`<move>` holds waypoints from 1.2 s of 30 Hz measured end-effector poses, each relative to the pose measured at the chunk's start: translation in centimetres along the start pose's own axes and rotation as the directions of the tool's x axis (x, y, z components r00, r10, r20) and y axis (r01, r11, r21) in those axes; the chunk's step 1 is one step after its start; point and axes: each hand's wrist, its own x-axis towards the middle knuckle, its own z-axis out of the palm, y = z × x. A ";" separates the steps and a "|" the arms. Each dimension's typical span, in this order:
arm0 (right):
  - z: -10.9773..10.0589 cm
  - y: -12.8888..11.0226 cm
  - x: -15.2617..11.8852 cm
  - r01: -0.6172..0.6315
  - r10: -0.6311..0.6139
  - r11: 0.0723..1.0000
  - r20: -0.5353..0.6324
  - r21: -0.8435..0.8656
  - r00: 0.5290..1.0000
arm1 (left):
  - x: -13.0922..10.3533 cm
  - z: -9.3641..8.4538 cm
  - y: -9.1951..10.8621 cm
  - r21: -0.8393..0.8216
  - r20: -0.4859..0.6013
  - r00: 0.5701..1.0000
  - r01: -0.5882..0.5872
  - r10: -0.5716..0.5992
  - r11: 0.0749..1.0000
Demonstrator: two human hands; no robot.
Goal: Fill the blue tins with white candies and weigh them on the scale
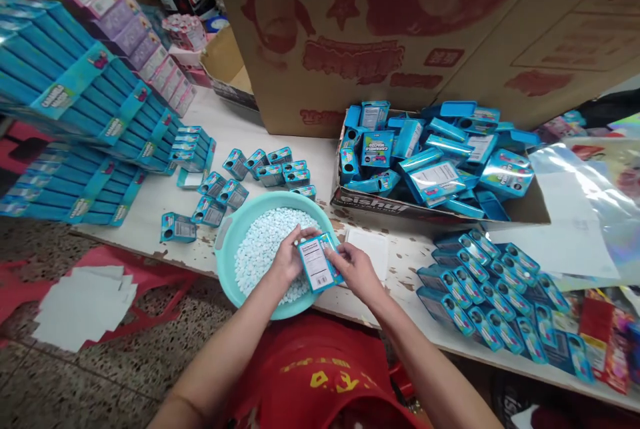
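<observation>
Over the right part of a turquoise basin full of small pale candies, a small blue box with a white label is held. My left hand is at the box's left side, fingers curled, with a few white pieces by the fingertips. On the other side my right hand grips the box by its right edge. Whatever lies inside the left fingers is partly hidden.
A carton of jumbled blue boxes stands behind right. Upright blue boxes stand in rows at the right. Smaller groups stand behind the basin, stacked packs at left. White cards lie beside my right hand. A large cardboard box rises behind.
</observation>
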 end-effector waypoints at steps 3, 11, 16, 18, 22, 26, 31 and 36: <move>0.6 1.1 0.1 -0.068 0.067 0.997 0.030 0.030 0.997 | 0.1 -1.0 -0.6 -0.074 -0.082 0.996 0.026 -0.032 0.997; -0.4 1.1 -1.6 -0.097 0.039 0.967 0.238 0.235 0.970 | -0.5 0.2 -0.8 -0.099 -0.186 0.978 0.077 -0.095 0.992; -2.5 1.5 -2.9 0.071 -0.104 0.948 0.092 0.312 0.990 | -0.4 1.6 -0.3 -0.066 -0.037 0.993 0.113 -0.116 0.991; -3.5 2.5 -3.2 0.114 -0.132 0.934 0.028 0.339 0.991 | -0.2 2.3 -0.1 -0.084 0.048 0.989 0.146 -0.142 0.986; -5.4 6.2 -2.9 0.218 -0.144 0.920 -0.238 0.324 0.961 | 0.3 3.2 0.3 -0.094 0.040 0.994 0.104 -0.100 0.990; -6.6 10.5 -1.2 0.258 -0.166 0.956 -0.462 0.142 0.871 | 0.9 3.7 0.3 -0.087 -0.020 0.999 0.047 -0.049 0.995; -6.8 13.3 0.8 0.231 -0.186 0.973 -0.507 0.027 0.842 | 1.4 4.1 -0.2 -0.033 0.004 0.997 0.080 -0.080 0.996; -7.1 13.3 -0.2 0.235 -0.254 0.967 -0.515 -0.102 0.819 | 1.4 4.4 -0.6 0.022 -0.019 0.999 0.038 -0.038 0.999</move>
